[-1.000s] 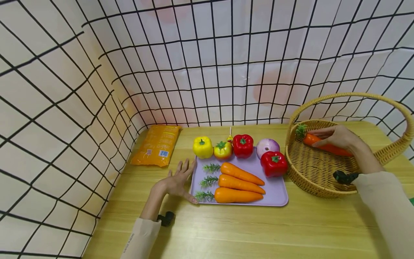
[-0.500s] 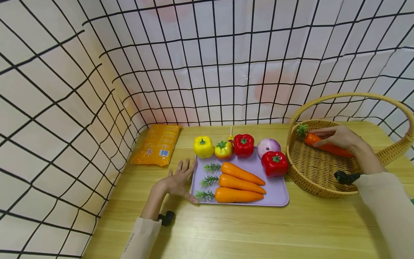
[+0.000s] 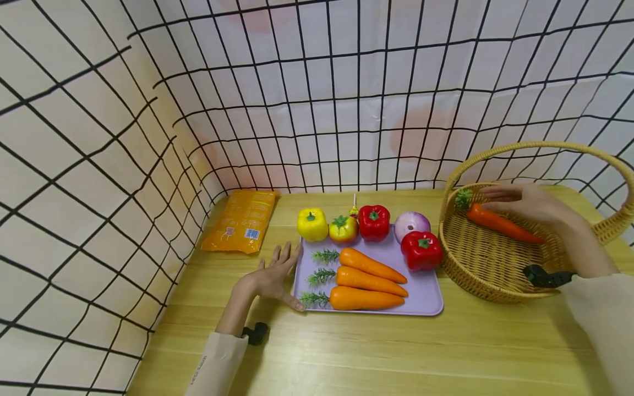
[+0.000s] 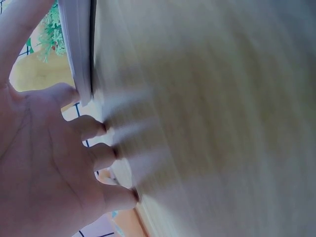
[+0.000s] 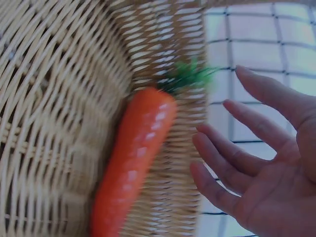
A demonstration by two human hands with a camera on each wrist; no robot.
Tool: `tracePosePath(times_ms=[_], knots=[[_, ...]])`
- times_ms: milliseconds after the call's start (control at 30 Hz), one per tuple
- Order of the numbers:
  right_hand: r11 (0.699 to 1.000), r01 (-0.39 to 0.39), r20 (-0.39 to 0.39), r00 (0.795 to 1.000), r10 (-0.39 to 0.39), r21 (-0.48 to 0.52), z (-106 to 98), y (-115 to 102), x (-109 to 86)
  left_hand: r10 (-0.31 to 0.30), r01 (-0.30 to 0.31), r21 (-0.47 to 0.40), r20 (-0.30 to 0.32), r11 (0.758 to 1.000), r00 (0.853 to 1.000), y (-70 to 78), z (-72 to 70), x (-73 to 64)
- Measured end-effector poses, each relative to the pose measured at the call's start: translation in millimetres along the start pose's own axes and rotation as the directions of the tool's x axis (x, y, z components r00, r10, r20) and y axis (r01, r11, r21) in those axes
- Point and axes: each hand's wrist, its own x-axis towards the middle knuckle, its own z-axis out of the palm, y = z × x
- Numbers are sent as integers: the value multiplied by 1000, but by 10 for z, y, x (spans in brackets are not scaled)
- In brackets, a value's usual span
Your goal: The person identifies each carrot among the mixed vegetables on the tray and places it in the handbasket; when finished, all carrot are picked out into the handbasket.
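orange packet (image 3: 240,221); lollipop (image 3: 354,211), perhaps

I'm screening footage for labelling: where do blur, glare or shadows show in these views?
Head view: mostly sharp, pale glare on the table. Left wrist view: soft overall, blurry shadows from the left hand across the table. Right wrist view: carrot and basket blurred, highlights smeared along the carrot.

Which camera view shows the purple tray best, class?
The head view: the purple tray shows much of its surface and rim, with three carrots on it. The left wrist view catches only a strip of its edge near the left hand; the right wrist view shows none.
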Motion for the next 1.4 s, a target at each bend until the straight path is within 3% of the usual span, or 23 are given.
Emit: tracePosePath(times_ms=[300,433,667,900,1000,1133,1400], knots=[[989,141,-76,987,-144,-43,84,-560,-454,-1,1,-10,-6,1000,1000,-10,9,11],[985,172,-115,978,-171,-2,239,-844,-593,0,0,-3,-4,1000,1000,-7,6,18],[949,306,-136,946,-295,74,577,-1310,-687,1,-1,-3,0,1000,1000,16,-6,27],[904,403,-58,915,-399,143,1049,-1686,-607,-2,2,-3,-9,1000,1000,-6,4,15],[875,456,-27,889,-458,163,1279,-1770,-531,-4,4,-5,-8,1000,1000,-8,5,16],[857,483,15,869,-494,181,1557,-1830,-419,-9,9,-4,-4,1000,1000,-10,0,13],[879,443,42,889,-457,174,1877,-1853,-231,-10,10,2,-1,1000,1000,1,-7,10]])
